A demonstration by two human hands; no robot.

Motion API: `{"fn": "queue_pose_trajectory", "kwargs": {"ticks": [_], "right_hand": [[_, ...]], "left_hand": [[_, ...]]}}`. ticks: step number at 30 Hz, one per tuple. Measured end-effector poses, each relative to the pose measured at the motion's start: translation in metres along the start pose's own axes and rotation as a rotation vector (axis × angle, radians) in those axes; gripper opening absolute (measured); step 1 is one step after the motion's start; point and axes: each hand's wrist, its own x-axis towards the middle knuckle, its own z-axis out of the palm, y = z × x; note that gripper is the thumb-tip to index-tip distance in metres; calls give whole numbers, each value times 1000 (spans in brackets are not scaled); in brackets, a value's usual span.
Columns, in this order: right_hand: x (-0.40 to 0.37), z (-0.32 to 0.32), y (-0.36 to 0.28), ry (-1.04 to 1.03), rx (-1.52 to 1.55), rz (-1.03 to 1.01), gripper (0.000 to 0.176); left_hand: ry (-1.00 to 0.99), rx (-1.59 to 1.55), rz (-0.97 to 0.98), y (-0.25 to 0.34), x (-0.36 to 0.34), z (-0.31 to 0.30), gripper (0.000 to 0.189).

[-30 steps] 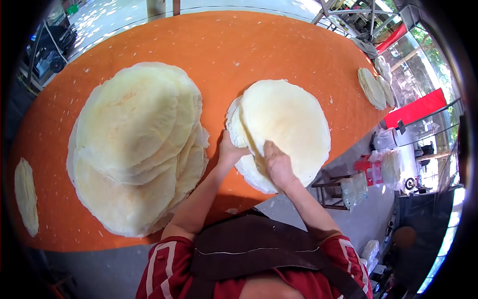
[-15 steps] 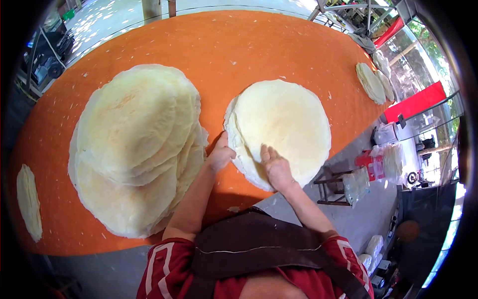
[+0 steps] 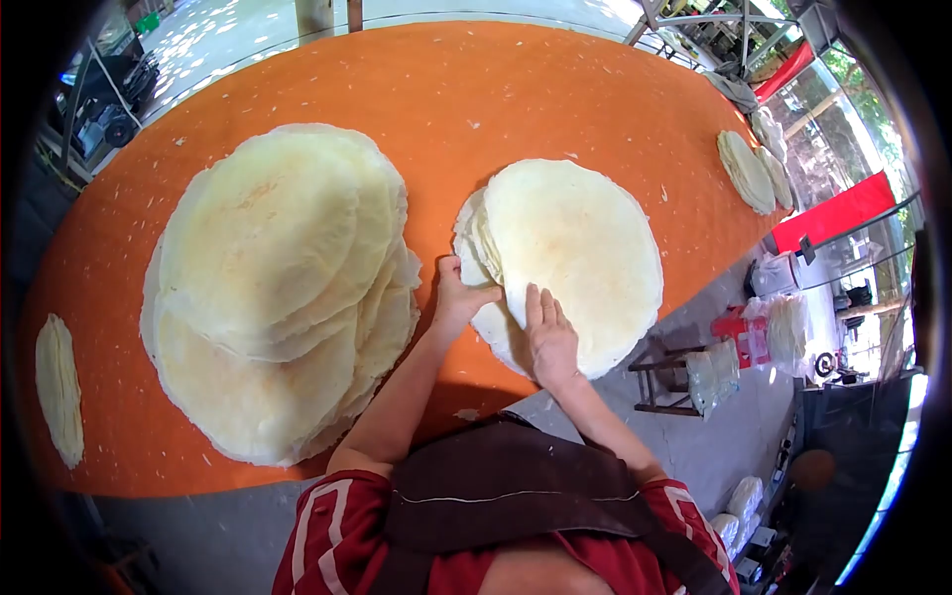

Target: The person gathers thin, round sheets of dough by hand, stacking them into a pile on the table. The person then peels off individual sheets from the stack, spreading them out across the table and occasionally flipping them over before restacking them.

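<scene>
A stack of thin round flatbreads (image 3: 585, 248) lies in front of me on the orange tabletop. Its upper sheets are shifted right, so the lower sheets (image 3: 503, 332) show along the left side. My left hand (image 3: 462, 296) is at that left edge, thumb stretched over the lower sheets against the upper ones, fingers at the rim and partly hidden. Flat on the top sheet near its lower left edge rests my right hand (image 3: 552, 339), fingers extended. Left of my arms is a taller, uneven pile of the same flatbreads (image 3: 268, 248).
The orange table (image 3: 436, 99) has small crumbs scattered over it. A folded flatbread (image 3: 59, 392) lies at the far left edge, and more flatbreads (image 3: 746, 171) sit at the right end. A stool (image 3: 666, 385) with plastic-wrapped packs (image 3: 711, 377) stands beside the table.
The upper sheets have parted from the lower ones on the left, widening the gap. My left thumb has reached further right into it. My right hand's fingers have straightened on the top sheet.
</scene>
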Motion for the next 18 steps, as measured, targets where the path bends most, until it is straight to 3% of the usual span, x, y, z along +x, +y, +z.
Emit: {"fn": "queue_pose_trajectory", "kwargs": {"ticks": [1, 2, 3, 4, 7, 8, 11, 12, 15, 17, 18], "right_hand": [[2, 3, 10, -1, 14, 14, 56], [22, -33, 12, -259, 196, 140, 45], [34, -47, 26, -244, 195, 52, 36], [44, -71, 24, -239, 191, 61, 42], [41, -81, 6, -142, 38, 3, 48], [32, -66, -2, -51, 15, -95, 45], [-10, 5, -15, -105, 74, -77, 65], [-13, 2, -22, -103, 79, -51, 68], [-15, -8, -39, -98, 100, 40, 75], [-10, -2, -41, -71, 127, 117, 78], [-7, 9, -37, 18, -67, 88, 70]], "left_hand": [[-42, -57, -67, 5, 0, 0, 59], [-84, -113, -134, 15, 0, 0, 53], [-127, -170, -204, 27, -1, 1, 47], [-187, -298, -284, 42, -2, -1, 27], [-202, -272, -305, -19, 13, -27, 21], [-118, -464, -327, -2, 5, -15, 16], [-37, -795, -500, 64, -10, -4, 19], [-94, -874, -564, 27, -1, -18, 28], [-459, -541, -305, 35, -7, -24, 43], [-469, -568, -273, 23, -4, -20, 50], [-477, -541, -279, 17, -4, -21, 50]]}}
